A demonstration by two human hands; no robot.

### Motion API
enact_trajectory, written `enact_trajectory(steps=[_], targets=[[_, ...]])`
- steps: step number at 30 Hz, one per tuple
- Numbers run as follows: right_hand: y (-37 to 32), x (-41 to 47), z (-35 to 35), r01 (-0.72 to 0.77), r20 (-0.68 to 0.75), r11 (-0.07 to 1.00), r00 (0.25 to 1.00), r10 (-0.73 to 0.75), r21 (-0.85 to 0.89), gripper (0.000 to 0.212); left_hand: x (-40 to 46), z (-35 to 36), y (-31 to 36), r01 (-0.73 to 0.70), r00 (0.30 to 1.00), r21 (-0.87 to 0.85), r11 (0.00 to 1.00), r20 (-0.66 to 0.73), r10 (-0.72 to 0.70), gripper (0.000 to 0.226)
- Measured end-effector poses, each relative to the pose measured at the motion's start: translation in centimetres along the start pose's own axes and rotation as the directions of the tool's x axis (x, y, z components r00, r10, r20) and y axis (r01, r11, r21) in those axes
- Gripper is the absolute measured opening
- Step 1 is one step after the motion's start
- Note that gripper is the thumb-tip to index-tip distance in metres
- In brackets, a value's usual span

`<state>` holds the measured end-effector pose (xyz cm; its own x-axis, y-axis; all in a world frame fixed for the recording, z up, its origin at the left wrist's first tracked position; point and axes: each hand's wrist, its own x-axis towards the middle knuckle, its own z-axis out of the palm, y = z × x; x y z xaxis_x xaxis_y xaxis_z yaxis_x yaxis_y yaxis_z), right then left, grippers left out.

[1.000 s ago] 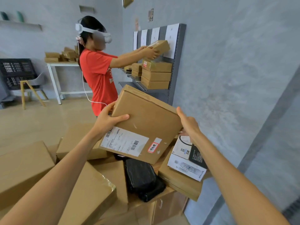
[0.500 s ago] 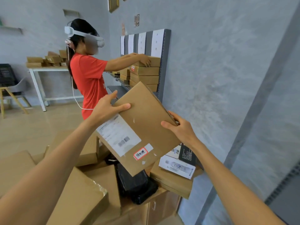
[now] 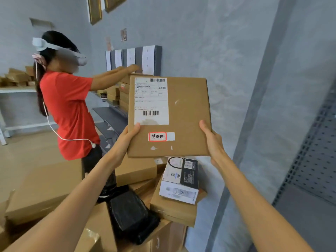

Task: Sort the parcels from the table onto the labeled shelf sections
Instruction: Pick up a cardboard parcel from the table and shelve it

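I hold a flat brown cardboard parcel (image 3: 187,113) upright in front of me, its face toward me. It carries a white shipping label with barcodes and a small red-framed sticker. My left hand (image 3: 127,139) grips its lower left edge, thumb on the face. My right hand (image 3: 211,140) grips its lower right edge. Below it the table holds several parcels: brown boxes (image 3: 135,170), a black wrapped parcel (image 3: 131,211) and a white-and-black product box (image 3: 180,180). The grey shelf (image 3: 112,115) with white section labels (image 3: 148,60) stands against the wall behind the parcel.
A person in a red shirt (image 3: 67,110) stands left of the shelf, reaching an arm onto stacked boxes there. A white table (image 3: 16,90) with small boxes stands far left. A grey perforated panel (image 3: 314,160) is at the right. Large brown boxes (image 3: 43,190) lie at lower left.
I have turned the parcel from a tilted position to upright and raised it. My hands shifted to its lower edges. The view moved closer to the shelf.
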<state>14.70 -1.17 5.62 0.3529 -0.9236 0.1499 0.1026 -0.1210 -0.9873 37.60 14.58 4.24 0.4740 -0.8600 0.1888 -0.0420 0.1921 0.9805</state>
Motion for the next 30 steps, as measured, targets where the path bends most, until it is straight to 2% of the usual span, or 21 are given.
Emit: enact_trajectory(steps=[4, 7, 12, 15, 18, 22, 23, 30], targets=[[-0.9, -0.9, -2.8, 0.010, -0.033, 1.000, 0.999, -0.009, 0.021, 0.047, 0.4, 2.9, 0.8, -0.002, 1.000, -0.095, 0.995, 0.029, 0.004, 0.071], [-2.0, -2.2, -5.3, 0.027, -0.059, 0.999, 0.998, -0.024, 0.043, 0.045, 0.8, 5.5, 1.9, -0.036, 0.999, -0.118, 0.992, 0.031, 0.040, 0.067], [-4.1, -6.2, -11.6, 0.115, -0.248, 0.993, 0.961, -0.121, -0.038, 0.033, 1.4, 12.3, 3.4, -0.009, 0.988, -0.186, 0.983, 0.150, 0.037, 0.054], [-5.4, -8.9, -15.8, 0.128, -0.387, 0.988, 0.910, -0.150, -0.081, 0.034, 1.0, 17.3, 4.3, 0.000, 0.969, -0.202, 0.979, 0.243, 0.050, 0.061], [-6.8, -12.1, -20.0, 0.151, -0.493, 0.980, 0.848, -0.194, -0.127, 0.030, 0.3, 22.4, 4.9, 0.026, 0.938, -0.215, 0.976, 0.343, 0.051, 0.057], [-8.5, -16.9, -25.1, 0.129, -0.607, 0.974, 0.764, -0.219, -0.188, 0.057, -1.4, 29.0, 5.4, 0.031, 0.886, -0.228, 0.973, 0.456, 0.078, 0.043], [-9.0, -18.1, -26.4, 0.124, -0.632, 0.972, 0.742, -0.224, -0.199, 0.057, -2.0, 30.6, 5.6, 0.032, 0.875, -0.232, 0.972, 0.476, 0.085, 0.044], [-11.9, -28.6, -34.6, 0.099, -0.759, 0.960, 0.593, -0.269, -0.263, 0.036, -9.6, 41.2, 7.5, 0.063, 0.770, -0.252, 0.966, 0.628, 0.114, 0.049]])
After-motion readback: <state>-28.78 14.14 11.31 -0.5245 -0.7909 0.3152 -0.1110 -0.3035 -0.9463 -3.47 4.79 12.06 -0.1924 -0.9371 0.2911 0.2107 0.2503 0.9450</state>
